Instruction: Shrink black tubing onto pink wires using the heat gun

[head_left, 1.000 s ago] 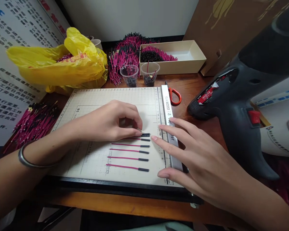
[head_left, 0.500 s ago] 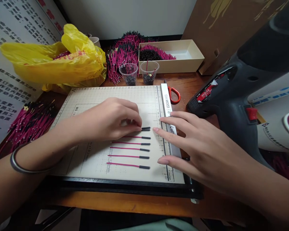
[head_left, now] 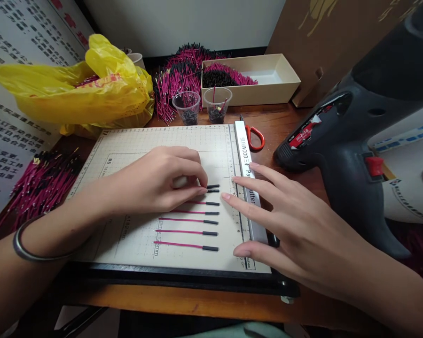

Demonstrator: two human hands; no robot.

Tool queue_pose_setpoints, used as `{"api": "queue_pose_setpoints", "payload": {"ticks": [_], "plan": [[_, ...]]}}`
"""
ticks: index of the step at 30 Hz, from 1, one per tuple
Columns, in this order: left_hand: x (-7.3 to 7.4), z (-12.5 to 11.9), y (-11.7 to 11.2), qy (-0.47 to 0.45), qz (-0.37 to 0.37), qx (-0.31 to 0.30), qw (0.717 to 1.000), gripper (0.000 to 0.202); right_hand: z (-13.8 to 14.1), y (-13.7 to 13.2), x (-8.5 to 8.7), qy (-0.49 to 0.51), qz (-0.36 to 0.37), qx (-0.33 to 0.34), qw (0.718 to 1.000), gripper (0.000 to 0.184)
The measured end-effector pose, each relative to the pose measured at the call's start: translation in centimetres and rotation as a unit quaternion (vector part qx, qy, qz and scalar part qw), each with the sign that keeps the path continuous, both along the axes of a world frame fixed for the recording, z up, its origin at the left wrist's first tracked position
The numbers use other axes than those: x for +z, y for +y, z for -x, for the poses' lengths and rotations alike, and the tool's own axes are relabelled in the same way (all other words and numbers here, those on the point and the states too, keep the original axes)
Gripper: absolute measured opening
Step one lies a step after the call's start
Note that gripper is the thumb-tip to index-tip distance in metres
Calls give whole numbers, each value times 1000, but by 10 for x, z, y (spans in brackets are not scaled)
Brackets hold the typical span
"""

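My left hand (head_left: 158,180) rests on the cream paper-cutter board (head_left: 134,141), fingers curled and pinched on thin pink wires with black sleeve tips (head_left: 213,188). Below it several more pink wires (head_left: 186,232) lie in parallel rows, black tips to the right. My right hand (head_left: 285,220) lies open, fingers spread flat over the board's metal ruler rail (head_left: 245,159), index fingertip close to the black tips.
A black heat gun (head_left: 341,141) lies at right. Behind the board stand two clear cups (head_left: 201,107), a pile of pink wires (head_left: 181,77), a cardboard tray (head_left: 268,77), red-handled scissors (head_left: 255,137) and a yellow plastic bag (head_left: 81,91). More wires (head_left: 42,183) lie at left.
Both hands stay nearly in place; the left fingers shift slightly on the top wires. The view has moved a little.
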State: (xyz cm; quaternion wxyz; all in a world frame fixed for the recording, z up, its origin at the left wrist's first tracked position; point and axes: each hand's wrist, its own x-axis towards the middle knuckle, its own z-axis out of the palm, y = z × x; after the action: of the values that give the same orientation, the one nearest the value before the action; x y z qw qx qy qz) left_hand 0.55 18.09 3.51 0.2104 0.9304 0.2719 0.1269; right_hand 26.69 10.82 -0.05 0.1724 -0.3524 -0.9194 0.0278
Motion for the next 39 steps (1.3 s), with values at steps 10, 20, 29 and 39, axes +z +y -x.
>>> {"api": "queue_pose_setpoints", "payload": {"ticks": [10, 20, 29, 39], "plan": [[-3, 1, -3, -9, -11, 1, 1000, 17, 1, 1, -1, 6, -9, 4, 1000, 54], [-2, 0, -6, 9, -16, 0, 1000, 18, 0, -3, -2, 11, 6, 0, 1000, 53], [-2, -1, -5, 12, -23, -6, 1000, 19, 1, -1, -1, 9, 9, 3, 1000, 53], [-4, -1, -5, 14, -25, -5, 1000, 21, 1, -4, -1, 13, 11, 1, 1000, 53]]}}
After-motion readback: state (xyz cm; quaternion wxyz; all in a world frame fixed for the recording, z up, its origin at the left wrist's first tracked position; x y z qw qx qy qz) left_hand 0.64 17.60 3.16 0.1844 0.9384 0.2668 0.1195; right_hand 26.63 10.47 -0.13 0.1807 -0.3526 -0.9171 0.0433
